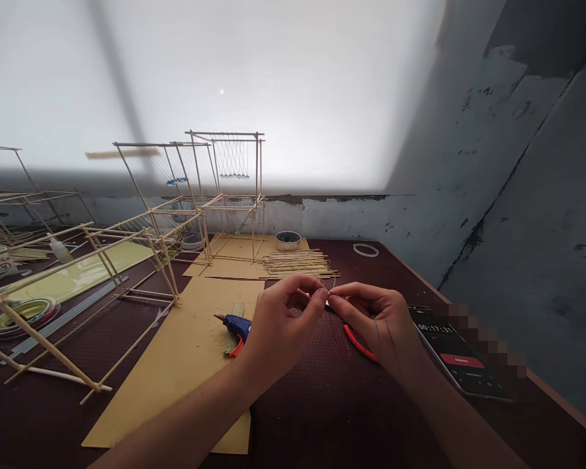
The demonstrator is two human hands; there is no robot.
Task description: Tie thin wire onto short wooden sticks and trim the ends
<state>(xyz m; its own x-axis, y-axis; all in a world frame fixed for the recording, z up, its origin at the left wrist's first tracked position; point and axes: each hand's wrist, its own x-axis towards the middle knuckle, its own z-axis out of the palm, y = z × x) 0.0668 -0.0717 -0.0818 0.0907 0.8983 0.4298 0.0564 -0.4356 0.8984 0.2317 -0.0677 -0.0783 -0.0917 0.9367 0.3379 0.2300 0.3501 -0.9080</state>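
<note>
My left hand (293, 319) and my right hand (378, 319) meet fingertip to fingertip above the dark table. Both are closed in a pinch around thin dark thread, and anything else between the fingertips is too small to make out. Strands of the thread hang below the fingers and cross my right hand. Red-handled scissors or pliers (359, 343) lie beneath my right hand, partly hidden by it. A blue glue gun (235, 324) rests on yellow card (185, 365), just left of my left hand.
Stick frames (141, 286) with hanging beads (234, 176) stand left and behind. Loose sticks (297, 264) and a round tin (288, 241) sit ahead. A phone (454, 352) lies right. Spools (22, 317) are far left; a white ring (366, 250) is at the back.
</note>
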